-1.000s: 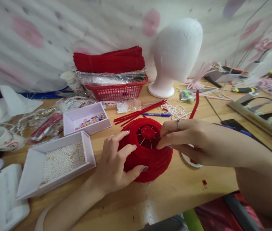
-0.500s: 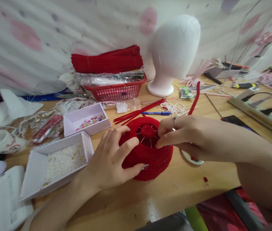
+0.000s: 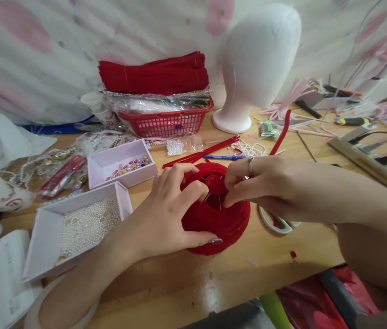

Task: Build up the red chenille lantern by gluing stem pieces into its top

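A round red fuzzy-strip form [image 3: 219,224] sits on the wooden table, with thin wire spokes and a small red hub [image 3: 215,185] showing in its open top. My left hand [image 3: 172,210] is closed around its left side, thumb along the lower front and index finger bent over the rim. Pinched at the right of the opening, my right hand [image 3: 265,183] has its fingertips by the spokes. A red fuzzy strip [image 3: 282,132] rises behind that hand, its lower end hidden by the fingers. White-handled scissors [image 3: 275,224] lie partly beneath the right hand.
Left of the form stand a box of pearl beads [image 3: 123,201] and a box of gems [image 3: 95,169]. Behind are red strips [image 3: 200,153], a blue pen [image 3: 222,157], a red basket [image 3: 166,123] and a white foam head [image 3: 262,55]. A power strip [image 3: 368,160] lies right.
The camera view has shifted slightly. My left index finger is bent further over the opening and its thumb has slid a little right. My right hand stays pinched at the opening's right side.
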`<state>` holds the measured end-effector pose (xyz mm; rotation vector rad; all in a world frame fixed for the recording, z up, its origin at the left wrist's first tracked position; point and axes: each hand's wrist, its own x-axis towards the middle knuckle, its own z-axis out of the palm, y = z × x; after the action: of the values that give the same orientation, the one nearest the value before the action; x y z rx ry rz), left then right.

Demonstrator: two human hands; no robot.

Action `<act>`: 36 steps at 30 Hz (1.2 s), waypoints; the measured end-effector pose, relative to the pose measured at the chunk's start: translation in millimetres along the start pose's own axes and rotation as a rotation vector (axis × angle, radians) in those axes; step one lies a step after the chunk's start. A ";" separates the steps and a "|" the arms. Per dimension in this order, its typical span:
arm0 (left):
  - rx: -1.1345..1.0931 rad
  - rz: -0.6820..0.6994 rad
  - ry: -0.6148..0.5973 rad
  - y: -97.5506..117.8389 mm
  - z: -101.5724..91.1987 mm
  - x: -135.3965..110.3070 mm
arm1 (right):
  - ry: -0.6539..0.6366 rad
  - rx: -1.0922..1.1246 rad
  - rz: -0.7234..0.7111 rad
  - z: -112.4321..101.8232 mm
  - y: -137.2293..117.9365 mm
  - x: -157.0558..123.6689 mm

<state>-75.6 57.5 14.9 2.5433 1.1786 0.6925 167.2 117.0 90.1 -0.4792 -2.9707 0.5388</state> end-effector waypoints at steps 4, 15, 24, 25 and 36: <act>-0.015 0.004 0.002 -1.0 0.1 -0.6 | 0.012 0.006 -0.014 1.0 2.0 2.0; -0.089 -0.010 0.009 -1.2 -0.4 0.1 | 0.000 0.057 0.027 2.3 -2.7 0.7; -0.147 -0.115 0.112 10.8 7.5 0.5 | 0.005 0.073 0.053 3.4 -4.4 -0.7; -0.144 -0.116 0.119 11.2 8.0 0.8 | 0.007 0.078 0.047 3.7 -4.0 -0.8; -0.167 -0.181 0.132 15.8 7.1 4.1 | 0.049 0.060 0.139 9.2 -3.0 -3.9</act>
<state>-59.3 50.3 16.7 2.2516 1.3134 0.8850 168.8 110.0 82.4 -0.6864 -2.8806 0.6170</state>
